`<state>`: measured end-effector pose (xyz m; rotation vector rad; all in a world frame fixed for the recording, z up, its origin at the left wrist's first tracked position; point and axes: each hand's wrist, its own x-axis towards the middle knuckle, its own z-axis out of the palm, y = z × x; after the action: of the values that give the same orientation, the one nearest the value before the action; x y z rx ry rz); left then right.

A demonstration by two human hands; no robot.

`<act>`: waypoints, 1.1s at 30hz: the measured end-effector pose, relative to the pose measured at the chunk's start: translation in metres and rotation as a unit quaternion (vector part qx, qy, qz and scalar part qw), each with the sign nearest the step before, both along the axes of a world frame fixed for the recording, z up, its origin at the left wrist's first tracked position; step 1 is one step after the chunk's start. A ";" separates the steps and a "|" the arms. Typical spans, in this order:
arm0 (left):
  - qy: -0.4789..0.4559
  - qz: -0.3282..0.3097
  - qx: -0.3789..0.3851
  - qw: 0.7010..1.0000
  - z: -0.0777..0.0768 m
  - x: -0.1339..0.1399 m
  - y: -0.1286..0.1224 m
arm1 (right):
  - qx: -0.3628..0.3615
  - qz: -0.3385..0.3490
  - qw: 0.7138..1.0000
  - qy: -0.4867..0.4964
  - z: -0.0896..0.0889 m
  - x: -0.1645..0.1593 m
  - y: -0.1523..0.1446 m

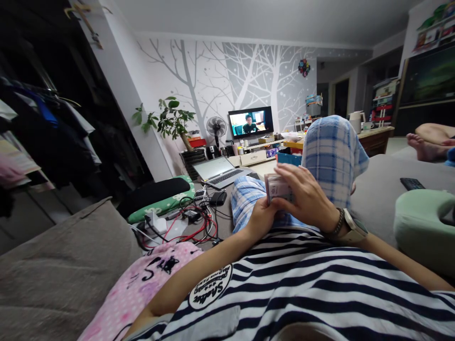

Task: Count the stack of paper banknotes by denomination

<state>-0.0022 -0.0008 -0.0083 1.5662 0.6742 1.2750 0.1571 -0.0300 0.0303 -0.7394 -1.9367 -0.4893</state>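
Observation:
In front of my lap is a small, thick stack of pale printed paper slips [277,187], held upright between my hands. My left hand [262,217] grips it from below, thumb along the lower edge and most fingers hidden. My right hand [306,190], with a bracelet and a watch [355,227] at the wrist, is curved over the stack's right side. Its fingers reach across the top and its thumb lies low on the front. Behind the hands are my legs in blue plaid trousers [329,147], the right knee raised.
Left of my legs stand an open laptop [223,173] and a tangle of cables [199,222]. A pink blanket [152,284] lies by my left arm. At right are a green neck pillow [414,222], a remote [412,183] and another person's bare foot [421,144].

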 end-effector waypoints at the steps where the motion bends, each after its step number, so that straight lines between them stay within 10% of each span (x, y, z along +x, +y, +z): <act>1: -0.005 0.006 -0.015 1.000 0.001 0.000 -0.001 | -0.001 0.013 0.999 0.047 -0.001 0.001 0.003; 5: -0.038 0.038 -0.058 0.997 0.007 0.000 -0.005 | -0.131 0.147 0.949 0.246 -0.012 -0.001 0.020; 9: -0.047 0.007 -0.078 0.996 0.008 0.001 -0.007 | -0.328 0.332 0.813 0.348 -0.025 -0.010 0.032; 17: -0.034 -0.043 -0.121 0.991 0.008 0.000 -0.004 | -0.398 0.385 0.688 0.469 -0.038 -0.017 0.038; 33: -0.174 0.056 -0.193 0.964 0.010 0.005 -0.004 | -0.267 0.228 0.848 0.397 -0.039 -0.010 0.044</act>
<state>0.0027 -0.0048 0.0019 0.9692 0.7382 1.3643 0.1467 0.0142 -0.0086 -0.6372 -1.3527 0.6106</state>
